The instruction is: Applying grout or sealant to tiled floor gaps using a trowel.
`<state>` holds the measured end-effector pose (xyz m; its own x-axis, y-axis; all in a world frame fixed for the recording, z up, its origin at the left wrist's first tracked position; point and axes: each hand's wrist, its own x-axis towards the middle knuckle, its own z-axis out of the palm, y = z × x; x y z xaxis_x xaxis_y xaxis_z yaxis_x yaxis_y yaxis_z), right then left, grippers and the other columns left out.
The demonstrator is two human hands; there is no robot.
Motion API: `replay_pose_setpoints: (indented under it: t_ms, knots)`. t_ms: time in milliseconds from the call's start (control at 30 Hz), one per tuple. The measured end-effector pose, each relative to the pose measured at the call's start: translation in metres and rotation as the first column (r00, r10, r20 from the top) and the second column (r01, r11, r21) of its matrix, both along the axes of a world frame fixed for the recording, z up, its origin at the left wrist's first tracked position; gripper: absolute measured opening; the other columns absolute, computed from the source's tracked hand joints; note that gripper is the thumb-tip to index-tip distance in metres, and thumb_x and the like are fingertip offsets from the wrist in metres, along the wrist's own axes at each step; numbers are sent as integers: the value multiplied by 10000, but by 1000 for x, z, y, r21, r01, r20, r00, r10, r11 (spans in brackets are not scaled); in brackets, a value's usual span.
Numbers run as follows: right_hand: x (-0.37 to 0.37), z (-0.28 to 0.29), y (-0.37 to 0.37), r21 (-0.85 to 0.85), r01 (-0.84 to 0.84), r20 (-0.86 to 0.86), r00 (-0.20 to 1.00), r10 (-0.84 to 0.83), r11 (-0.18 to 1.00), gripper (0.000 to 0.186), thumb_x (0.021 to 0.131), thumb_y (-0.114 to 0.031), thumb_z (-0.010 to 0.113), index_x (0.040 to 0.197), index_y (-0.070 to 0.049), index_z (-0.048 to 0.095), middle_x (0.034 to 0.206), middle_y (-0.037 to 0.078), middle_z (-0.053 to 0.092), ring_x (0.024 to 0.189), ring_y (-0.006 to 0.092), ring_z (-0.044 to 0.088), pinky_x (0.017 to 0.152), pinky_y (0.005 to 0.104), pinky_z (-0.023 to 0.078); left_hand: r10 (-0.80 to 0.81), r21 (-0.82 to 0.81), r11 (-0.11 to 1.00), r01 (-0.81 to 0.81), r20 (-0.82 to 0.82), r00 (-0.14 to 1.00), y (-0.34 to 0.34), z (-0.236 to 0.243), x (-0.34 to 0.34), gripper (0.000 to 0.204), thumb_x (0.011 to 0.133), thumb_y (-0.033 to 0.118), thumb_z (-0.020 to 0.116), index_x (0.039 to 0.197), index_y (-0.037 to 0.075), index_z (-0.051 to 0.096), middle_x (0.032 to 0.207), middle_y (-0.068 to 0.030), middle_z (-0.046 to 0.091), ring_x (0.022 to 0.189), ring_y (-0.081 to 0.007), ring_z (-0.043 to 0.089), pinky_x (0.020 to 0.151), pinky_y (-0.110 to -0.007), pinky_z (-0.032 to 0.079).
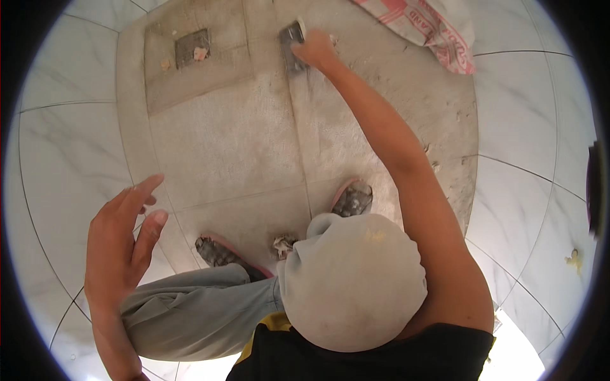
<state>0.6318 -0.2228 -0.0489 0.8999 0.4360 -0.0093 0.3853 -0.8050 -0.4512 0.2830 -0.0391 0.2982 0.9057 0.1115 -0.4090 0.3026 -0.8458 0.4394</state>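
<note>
Reaching far ahead, my right hand (pixel 316 49) is closed on a dark, flat, rectangular tool (pixel 293 56) that resembles a trowel. The tool lies against the dusty beige floor (pixel 222 140), close to a long seam. Most of its grip is hidden by my fingers. My left hand (pixel 124 235) hovers above my left knee, empty, with thumb and fingers apart.
A dark square drain opening (pixel 192 49) with pale scraps sits at the far left. At the far right lies a red-and-white sack (pixel 438 32). White marbled tiles (pixel 70 146) surround the floor. A crumpled scrap (pixel 283 246) lies between my shoes (pixel 352 198).
</note>
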Motion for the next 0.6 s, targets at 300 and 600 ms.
replay_pose_setpoints:
  t_ms: [300,600]
  knots:
    - [-3,21,20,-10,-40,-46,998,39,999,405,697,-287,626,840,90,664,854,314,642,865,421,655,786,459,525,37,-38,999,-32,116,993,14,-14,-8,424,890,229,638,1272,60,565,805,-152,615,716,-278,575,731,-357,485]
    - [5,8,14,17,-37,-47,998,38,999,479,692,-360,690,795,107,650,816,325,633,842,449,647,716,459,524,162,-176,971,-165,-28,986,17,-6,-7,445,935,294,588,1324,84,537,947,-125,628,879,-225,576,826,-337,463]
